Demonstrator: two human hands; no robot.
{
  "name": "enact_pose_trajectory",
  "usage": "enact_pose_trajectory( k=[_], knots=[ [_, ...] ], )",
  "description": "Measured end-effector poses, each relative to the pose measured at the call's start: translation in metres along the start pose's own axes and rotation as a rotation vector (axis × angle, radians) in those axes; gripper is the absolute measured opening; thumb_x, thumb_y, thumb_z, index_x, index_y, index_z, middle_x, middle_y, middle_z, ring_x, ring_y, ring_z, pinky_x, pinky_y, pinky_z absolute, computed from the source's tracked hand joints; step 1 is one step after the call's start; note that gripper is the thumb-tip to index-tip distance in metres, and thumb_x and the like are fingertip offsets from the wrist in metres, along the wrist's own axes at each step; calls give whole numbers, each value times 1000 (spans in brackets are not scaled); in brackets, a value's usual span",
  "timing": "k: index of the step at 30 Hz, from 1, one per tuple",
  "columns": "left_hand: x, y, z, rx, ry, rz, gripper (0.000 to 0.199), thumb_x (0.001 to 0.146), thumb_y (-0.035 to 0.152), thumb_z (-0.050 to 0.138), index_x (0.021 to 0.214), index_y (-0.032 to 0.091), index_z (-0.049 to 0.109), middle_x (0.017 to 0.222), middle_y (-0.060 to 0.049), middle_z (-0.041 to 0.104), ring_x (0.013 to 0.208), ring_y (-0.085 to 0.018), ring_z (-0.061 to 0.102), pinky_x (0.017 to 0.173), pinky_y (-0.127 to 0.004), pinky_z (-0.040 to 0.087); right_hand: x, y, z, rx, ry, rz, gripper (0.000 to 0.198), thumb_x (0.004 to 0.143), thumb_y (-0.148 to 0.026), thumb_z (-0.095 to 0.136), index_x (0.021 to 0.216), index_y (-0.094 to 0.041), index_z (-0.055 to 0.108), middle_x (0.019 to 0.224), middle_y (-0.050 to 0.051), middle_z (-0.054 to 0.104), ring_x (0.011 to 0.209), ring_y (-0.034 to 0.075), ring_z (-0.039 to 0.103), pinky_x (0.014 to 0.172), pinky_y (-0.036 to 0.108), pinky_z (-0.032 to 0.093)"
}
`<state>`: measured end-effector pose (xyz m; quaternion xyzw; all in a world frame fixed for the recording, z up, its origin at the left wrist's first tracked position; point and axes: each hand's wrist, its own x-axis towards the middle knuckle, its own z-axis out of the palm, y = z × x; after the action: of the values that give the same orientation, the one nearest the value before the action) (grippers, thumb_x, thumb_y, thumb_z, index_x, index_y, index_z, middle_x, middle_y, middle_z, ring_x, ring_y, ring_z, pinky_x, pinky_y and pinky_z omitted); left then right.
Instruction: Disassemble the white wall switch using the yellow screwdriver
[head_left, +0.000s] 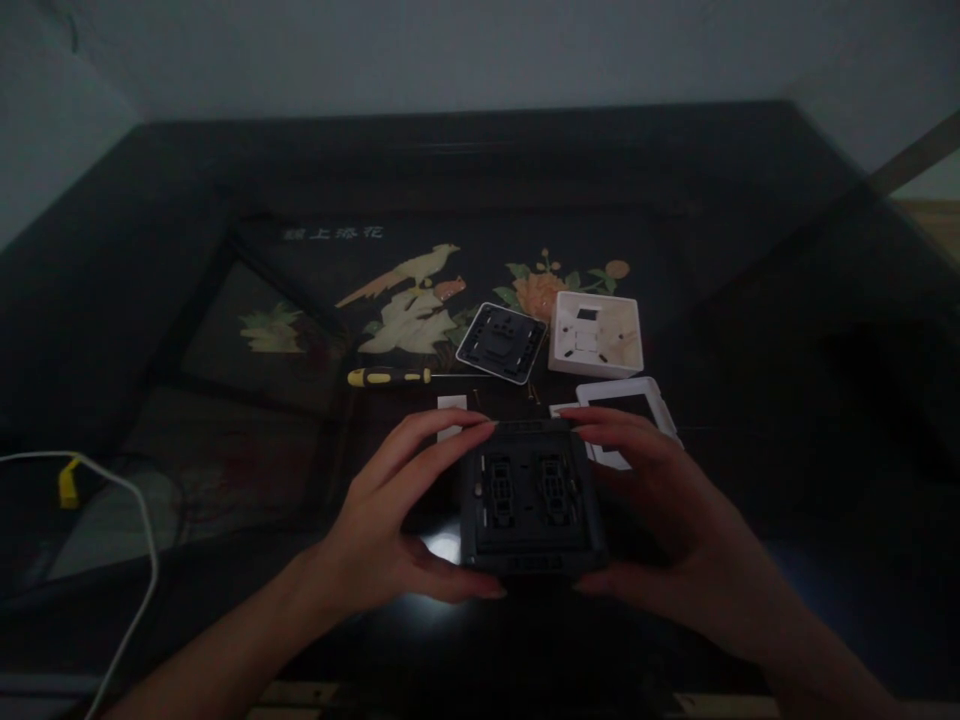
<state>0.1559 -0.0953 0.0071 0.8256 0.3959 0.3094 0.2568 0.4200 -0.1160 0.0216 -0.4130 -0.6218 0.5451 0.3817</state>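
Between my two hands is a black square wall switch module (529,500), its face with two rocker mechanisms turned up toward me. My left hand (405,520) grips its left side, fingers on the far edge and thumb on the near edge. In the same way my right hand (667,520) holds the right side. Just beyond lie a white frame (660,405), partly behind my right fingers, and a small white piece (452,403) by my left fingertips. A dark plate with a white rim (502,342) and an open white back box (596,335) sit farther off.
A yellow and black screwdriver (390,377) lies left of the dark plate, and small screws (533,393) are near its lower edge. A white cable (146,520) with a yellow tag (68,484) runs along the left. The glossy dark table (247,600) carries a bird-and-flower picture.
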Motion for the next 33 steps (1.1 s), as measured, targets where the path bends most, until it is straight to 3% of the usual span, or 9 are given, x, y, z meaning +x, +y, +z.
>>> enact_pose_trajectory(
  k=[9,19,28,33],
  knots=[
    [3,1,0,-60,45,-58,84,69,68,74,139,26,50,138,-11,56,124,-31,57,105,-45,49,2,1,1,-13,38,-26,70,78,-20,79,135,-46,48,150,-2,44,145,23,37,118,46,35],
    [2,1,1,-159,67,-7,89,69,54,82,145,35,40,143,-10,51,131,-32,51,109,-50,46,4,3,1,42,36,-59,74,76,-19,80,135,-48,47,153,-1,43,142,27,42,106,49,51],
    [-1,0,5,-251,66,-78,93,68,57,82,146,39,35,144,-8,48,131,-31,49,110,-51,45,5,2,0,34,-18,-43,80,77,-15,79,140,-49,42,156,-1,38,142,28,41,106,49,52],
    [0,4,2,-112,41,-62,96,68,60,80,149,39,33,143,-8,48,129,-31,51,108,-49,48,2,4,-1,-108,-42,-54,75,80,-12,72,139,-49,43,157,-1,32,146,28,34,107,48,51]
  ],
)
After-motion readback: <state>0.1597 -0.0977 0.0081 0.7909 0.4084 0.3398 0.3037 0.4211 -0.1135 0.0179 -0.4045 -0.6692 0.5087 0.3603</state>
